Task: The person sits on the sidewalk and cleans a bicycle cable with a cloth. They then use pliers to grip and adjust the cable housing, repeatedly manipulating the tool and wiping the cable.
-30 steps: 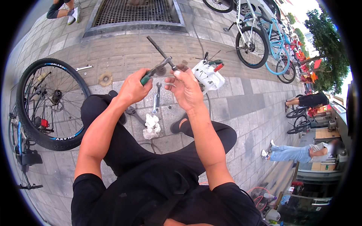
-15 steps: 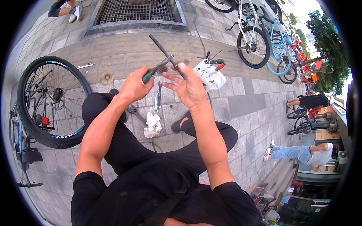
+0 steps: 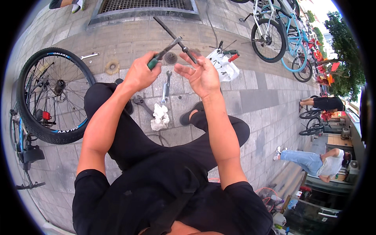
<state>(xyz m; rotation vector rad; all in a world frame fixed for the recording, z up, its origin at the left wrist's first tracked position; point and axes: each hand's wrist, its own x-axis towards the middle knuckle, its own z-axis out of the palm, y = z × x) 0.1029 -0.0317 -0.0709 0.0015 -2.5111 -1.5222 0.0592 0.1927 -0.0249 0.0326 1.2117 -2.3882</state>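
Right hand (image 3: pixel 202 75) moved along rod (image 3: pixel 166 28), farther from green-handled tool (image 3: pixel 166 50).

We saw a wrench (image 3: pixel 90 56) and a brown ring (image 3: pixel 112 67) on grey paving (image 3: pixel 258 100), toward its left edge. Farther from that edge, we saw an adjustable spanner (image 3: pixel 144 105) touching a crumpled white wad (image 3: pixel 159 118).

Bright, even daylight covers the paving (image 3: pixel 256 100), with faint, soft-edged shadows. The sky (image 3: pixel 328 7) at upper right burns out to white; the black shirt (image 3: pixel 156 184) loses detail. The left hand (image 3: pixel 144 69) and right hand (image 3: pixel 204 79) look fairly sharp. Fisheye distortion bows lines near the black rim.
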